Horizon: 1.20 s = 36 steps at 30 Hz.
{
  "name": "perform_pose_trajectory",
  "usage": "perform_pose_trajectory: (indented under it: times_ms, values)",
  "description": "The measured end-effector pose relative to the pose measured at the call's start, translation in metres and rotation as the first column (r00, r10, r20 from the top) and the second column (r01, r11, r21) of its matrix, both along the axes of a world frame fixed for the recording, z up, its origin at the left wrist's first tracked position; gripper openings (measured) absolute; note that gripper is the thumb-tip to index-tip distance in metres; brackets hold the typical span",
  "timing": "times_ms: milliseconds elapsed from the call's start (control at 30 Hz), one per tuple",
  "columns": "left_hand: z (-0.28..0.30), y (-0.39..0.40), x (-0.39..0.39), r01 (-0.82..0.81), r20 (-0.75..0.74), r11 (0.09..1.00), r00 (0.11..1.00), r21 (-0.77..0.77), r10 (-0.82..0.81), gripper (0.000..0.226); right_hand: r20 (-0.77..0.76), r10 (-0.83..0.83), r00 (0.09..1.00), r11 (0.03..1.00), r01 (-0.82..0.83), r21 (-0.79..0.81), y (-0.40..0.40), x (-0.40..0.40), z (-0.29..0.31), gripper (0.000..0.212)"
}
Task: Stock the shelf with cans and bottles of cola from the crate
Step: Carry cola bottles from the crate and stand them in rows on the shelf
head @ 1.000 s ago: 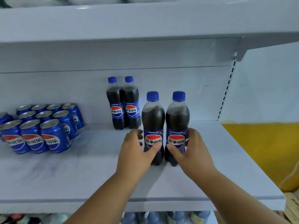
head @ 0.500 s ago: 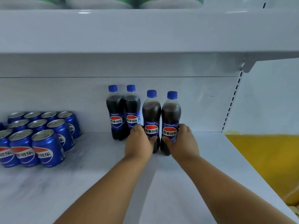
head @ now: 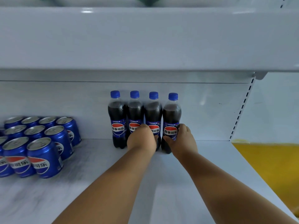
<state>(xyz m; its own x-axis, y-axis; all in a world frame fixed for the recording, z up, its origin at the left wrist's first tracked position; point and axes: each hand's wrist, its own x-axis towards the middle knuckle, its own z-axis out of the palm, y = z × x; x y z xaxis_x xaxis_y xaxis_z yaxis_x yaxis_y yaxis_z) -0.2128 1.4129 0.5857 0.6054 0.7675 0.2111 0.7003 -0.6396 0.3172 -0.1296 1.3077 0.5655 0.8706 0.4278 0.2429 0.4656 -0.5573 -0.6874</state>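
Four cola bottles in a row at the back of the shelf (head: 202,167), upright, touching
We see the left hand (head: 141,140) wrapped round the third bottle (head: 153,113), right hand (head: 183,139) gripping the fourth bottle (head: 171,117) at its label; cola cans (head: 42,143) stand well apart on the left

White back panel (head: 210,110); yellow surface (head: 267,167), perhaps floor, at right.

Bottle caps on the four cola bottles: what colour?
Blue on all four caps; the only view, head, shows them clearly above the dark cola.
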Motion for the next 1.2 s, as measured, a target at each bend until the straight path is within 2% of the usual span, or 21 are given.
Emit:
perform_pose_trajectory:
  times_ms: [433, 767, 833, 933, 1033, 1200]
  values:
    - [0.001, 0.004, 0.011, 0.01, -0.077, 1.0, 0.997, 0.022, -0.008, 0.027, -0.006, 0.005, 1.0, 1.0, -0.005, -0.031, 0.007, 0.012, 0.002, 0.053]
    - [0.004, 0.003, 0.007, 0.044, -0.127, 0.999, 0.991, 0.026, -0.04, 0.025, -0.044, -0.027, 0.999, 0.996, 0.023, -0.082, 0.012, 0.013, 0.008, 0.058]
    - [0.007, -0.004, -0.001, 0.056, -0.085, 0.998, 0.995, 0.04, -0.052, 0.032, -0.059, -0.026, 0.998, 0.997, 0.021, -0.079, 0.008, 0.008, 0.008, 0.067]
    - [0.011, -0.028, -0.017, 0.082, 0.048, 0.992, 0.995, 0.097, -0.087, 0.05, -0.051, -0.039, 0.998, 0.999, 0.04, 0.008, -0.007, -0.008, 0.0, 0.084]
    - [0.013, -0.061, -0.034, 0.173, 0.219, 0.976, 0.955, 0.129, -0.199, 0.042, -0.039, -0.055, 0.998, 0.987, 0.06, 0.152, -0.033, -0.026, -0.004, 0.088]
    - [0.024, -0.126, -0.043, 0.323, 0.395, 0.945, 0.876, -0.051, -0.278, 0.027, -0.044, -0.138, 0.989, 0.937, 0.145, 0.316, -0.117, -0.047, 0.009, 0.078]
